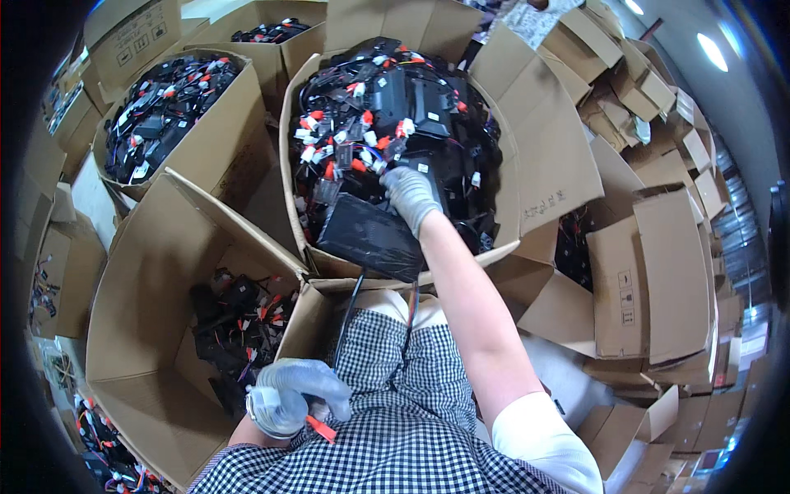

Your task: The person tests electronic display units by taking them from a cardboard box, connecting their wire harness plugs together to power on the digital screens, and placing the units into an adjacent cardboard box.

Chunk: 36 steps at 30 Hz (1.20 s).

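My right hand (410, 196), in a pale knit glove, reaches into a cardboard box (290, 185) heaped with black modules and wires. Its fingers are closed among wires next to red and white connectors (383, 142); what they pinch is hidden. Just left of that hand, a flat black module (369, 235) lies tilted over the box's near rim, and dark cables (350, 317) hang down toward my lap. Low in front of my body, my gloved left hand (298, 395) is curled closed around a small piece with a red-orange end (321, 428) sticking out below.
At the left stands an open cardboard box (136, 305), with black parts and wires (243, 317) at its bottom. Another filled box (218, 136) is at far left. Open cartons (654, 272) and stacked cardboard (634, 78) occupy the right side.
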Motion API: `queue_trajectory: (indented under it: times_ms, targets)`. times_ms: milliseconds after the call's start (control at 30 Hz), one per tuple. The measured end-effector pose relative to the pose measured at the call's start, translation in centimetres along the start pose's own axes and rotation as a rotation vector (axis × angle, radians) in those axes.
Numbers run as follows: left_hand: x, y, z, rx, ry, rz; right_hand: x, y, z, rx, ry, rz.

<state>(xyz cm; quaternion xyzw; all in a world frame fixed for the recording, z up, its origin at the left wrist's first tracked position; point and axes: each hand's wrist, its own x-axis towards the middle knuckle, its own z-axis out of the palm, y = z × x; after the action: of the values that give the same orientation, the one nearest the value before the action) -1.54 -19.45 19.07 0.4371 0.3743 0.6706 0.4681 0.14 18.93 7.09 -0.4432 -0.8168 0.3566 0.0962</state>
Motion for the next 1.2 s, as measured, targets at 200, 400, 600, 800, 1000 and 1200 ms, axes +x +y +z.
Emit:
queue_trajectory:
  times_ms: [200, 400, 600, 800, 1000, 1200]
  targets:
    - [-1.2, -1.9, -2.1, -0.172, 0.044, -0.058, -3.0, -4.8, 1.2, 0.402, -0.292, -0.089]
    - [1.1, -1.9, -2.0, 0.097, 0.371, -0.068, -8.9, -5.0, -3.3, 1.114, 0.210, -0.304]
    - [2.1, -2.1, -0.7, 0.012, 0.482, -0.052, -13.9, -5.0, -7.2, 0.826, 0.209, -0.520]
    - [6.8, -5.5, -0.8, -0.068, 0.421, -0.040, -19.2, -4.3, -4.3, -0.021, -0.151, -0.974]
    - [8.4, -4.5, 0.5, -0.247, 0.460, 0.108, -23.5, -3.9, -1.7, 0.129, -0.226, -0.683]
    - [8.7, -2.2, 2.3, -0.104, 0.640, 0.143, -25.4, -2.9, -2.5, -0.004, -0.260, -0.683]
